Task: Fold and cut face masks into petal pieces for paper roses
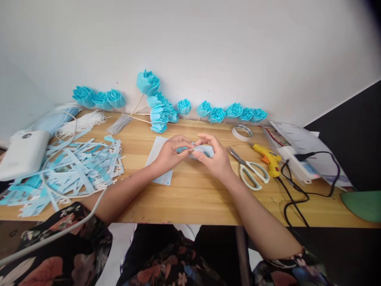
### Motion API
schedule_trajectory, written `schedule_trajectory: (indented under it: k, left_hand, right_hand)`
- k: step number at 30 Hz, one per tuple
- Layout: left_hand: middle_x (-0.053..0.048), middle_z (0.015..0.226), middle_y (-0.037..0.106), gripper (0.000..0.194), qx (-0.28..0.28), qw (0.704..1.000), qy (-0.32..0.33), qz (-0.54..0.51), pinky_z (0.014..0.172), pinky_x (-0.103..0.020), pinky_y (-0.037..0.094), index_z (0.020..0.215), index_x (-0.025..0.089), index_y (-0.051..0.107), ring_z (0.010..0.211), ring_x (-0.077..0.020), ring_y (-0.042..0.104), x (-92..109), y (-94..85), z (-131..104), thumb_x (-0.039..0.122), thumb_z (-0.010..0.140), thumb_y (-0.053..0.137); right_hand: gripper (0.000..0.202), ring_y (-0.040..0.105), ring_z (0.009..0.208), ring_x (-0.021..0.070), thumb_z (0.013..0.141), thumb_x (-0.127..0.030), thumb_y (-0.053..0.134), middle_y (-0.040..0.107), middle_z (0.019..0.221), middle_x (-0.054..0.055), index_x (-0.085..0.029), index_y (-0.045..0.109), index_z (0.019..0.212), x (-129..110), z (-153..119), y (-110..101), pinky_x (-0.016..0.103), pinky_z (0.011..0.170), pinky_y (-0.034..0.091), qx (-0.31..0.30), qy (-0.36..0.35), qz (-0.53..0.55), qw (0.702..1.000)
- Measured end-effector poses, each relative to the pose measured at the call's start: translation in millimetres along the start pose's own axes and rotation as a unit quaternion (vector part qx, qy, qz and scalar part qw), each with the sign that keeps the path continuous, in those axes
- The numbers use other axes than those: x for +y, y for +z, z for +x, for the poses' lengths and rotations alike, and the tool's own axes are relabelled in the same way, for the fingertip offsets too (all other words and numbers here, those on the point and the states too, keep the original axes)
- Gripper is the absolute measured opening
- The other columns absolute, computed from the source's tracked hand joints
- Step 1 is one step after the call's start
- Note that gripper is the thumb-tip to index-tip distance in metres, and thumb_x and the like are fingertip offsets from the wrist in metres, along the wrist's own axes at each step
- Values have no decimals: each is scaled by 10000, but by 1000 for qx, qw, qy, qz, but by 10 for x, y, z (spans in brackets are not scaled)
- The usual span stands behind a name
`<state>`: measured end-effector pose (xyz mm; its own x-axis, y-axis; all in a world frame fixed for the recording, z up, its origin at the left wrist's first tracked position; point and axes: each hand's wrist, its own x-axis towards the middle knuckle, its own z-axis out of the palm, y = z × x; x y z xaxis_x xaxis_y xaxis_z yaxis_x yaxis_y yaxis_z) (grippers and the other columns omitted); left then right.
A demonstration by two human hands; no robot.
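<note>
Over the middle of the table, my left hand (172, 153) and my right hand (214, 159) meet fingertip to fingertip. Both are closed in a pinch on a light-blue fabric piece (208, 150), which shows between and behind the fingers; the fingers partly cover its shape. Beneath my left hand lies a flat pale-blue sheet (164, 179), partly hidden by the hand and wrist. Scissors (251, 171) with white handles lie to the right of my right hand, apart from it.
Blue fabric flowers (159, 113) line the wall. A heap of blue strips (80, 167), a white power bank (25, 155) and thin wires (119, 124) are on the left. On the right are a tape roll (241, 132), a yellow glue gun (269, 159) and a power strip (299, 163) with black cables.
</note>
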<state>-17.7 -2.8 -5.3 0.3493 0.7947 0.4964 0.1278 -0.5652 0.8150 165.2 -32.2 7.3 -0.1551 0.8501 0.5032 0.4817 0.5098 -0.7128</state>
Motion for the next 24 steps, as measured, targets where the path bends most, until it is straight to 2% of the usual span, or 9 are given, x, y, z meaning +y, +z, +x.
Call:
schedule_trajectory:
  k: [3, 7, 12, 15, 17, 20, 24]
  left_hand:
    - [-52, 917, 718, 99, 13, 993, -66, -99, 842, -319, 476, 800, 204, 764, 892, -178, 635, -4, -5, 4, 288, 801, 710]
    - [-35, 885, 714, 153, 35, 966, -152, -205, 771, -286, 481, 804, 192, 768, 825, -156, 622, -13, 3, 18, 326, 731, 771]
    - [0, 707, 674, 210, 75, 953, -203, -211, 534, -235, 398, 776, 167, 757, 548, -82, 497, -30, -26, 42, 360, 697, 784]
    - [4, 702, 672, 239, 72, 950, -217, -214, 465, -232, 365, 797, 160, 753, 461, -58, 456, -38, -38, 44, 377, 703, 779]
    - [-11, 740, 691, 256, 66, 945, -220, -235, 514, -235, 438, 794, 150, 742, 512, -79, 533, -46, -32, 40, 384, 698, 785]
    - [-34, 783, 709, 278, 61, 934, -220, -273, 688, -281, 541, 788, 137, 723, 678, -133, 643, -69, -15, 32, 388, 693, 797]
    - [-39, 782, 709, 269, 59, 929, -218, -292, 746, -296, 550, 795, 133, 712, 718, -142, 663, -90, -8, 25, 377, 711, 789]
  right_hand:
    - [612, 644, 912, 194, 769, -326, 728, 687, 1020, 34, -242, 494, 1328, -16, -2, 12, 340, 816, 502, -30, 43, 42, 998]
    - [583, 635, 832, 182, 777, -228, 666, 687, 985, 33, -232, 506, 1337, -17, 9, 8, 334, 787, 512, -12, 82, 5, 997]
    - [501, 637, 856, 189, 787, -211, 628, 675, 924, 24, -232, 566, 1283, 40, 28, -19, 327, 786, 503, 28, 76, -20, 997]
    - [482, 637, 856, 184, 787, -207, 625, 659, 861, 5, -232, 579, 1267, 65, 35, -22, 326, 808, 497, 46, 70, -27, 996]
    - [474, 633, 826, 173, 786, -201, 624, 657, 841, -2, -226, 585, 1257, 69, 36, -17, 317, 800, 495, 51, 69, -26, 996]
    - [467, 631, 794, 162, 786, -199, 619, 666, 840, -4, -226, 589, 1251, 72, 35, -8, 301, 767, 494, 51, 72, -12, 996]
    - [471, 637, 816, 166, 807, -234, 608, 667, 879, 9, -225, 574, 1277, 95, 39, -12, 303, 766, 498, 30, 90, 59, 994]
